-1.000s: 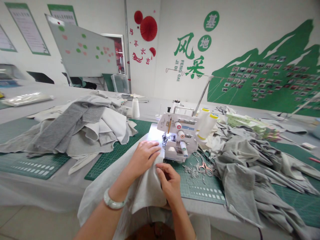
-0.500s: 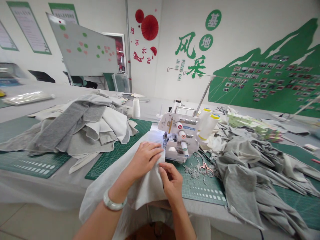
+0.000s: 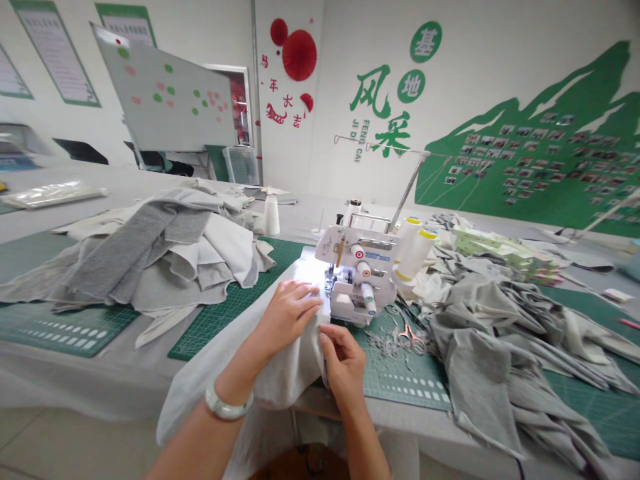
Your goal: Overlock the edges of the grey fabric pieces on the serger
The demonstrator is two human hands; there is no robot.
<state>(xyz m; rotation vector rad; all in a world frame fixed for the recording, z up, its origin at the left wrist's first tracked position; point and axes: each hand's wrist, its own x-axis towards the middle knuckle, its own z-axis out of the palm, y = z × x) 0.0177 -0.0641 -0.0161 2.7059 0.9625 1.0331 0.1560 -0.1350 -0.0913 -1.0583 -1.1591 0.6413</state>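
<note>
A white overlock sewing machine (image 3: 360, 267) stands on the table with its lamp lit at the needle area. Pale grey fabric (image 3: 210, 393) runs up to its presser foot and drapes over the table's front edge. My left hand (image 3: 293, 313) lies flat on the fabric just before the foot, fingers stretched out. Lower down, my right hand (image 3: 343, 357) pinches the fabric's right edge between thumb and fingers. A bangle circles my left wrist.
Piled cut fabric (image 3: 165, 247) lies on the left, with a larger grey heap (image 3: 500, 347) on the right. Scissors (image 3: 413, 340) and thread scraps (image 3: 387, 343) rest on a green cutting mat (image 3: 410, 383). Thread cones (image 3: 417, 257) stand behind the machine.
The fabric's lower edge near my right hand has drawn up slightly toward the machine. Both hands stay in nearly the same place.
</note>
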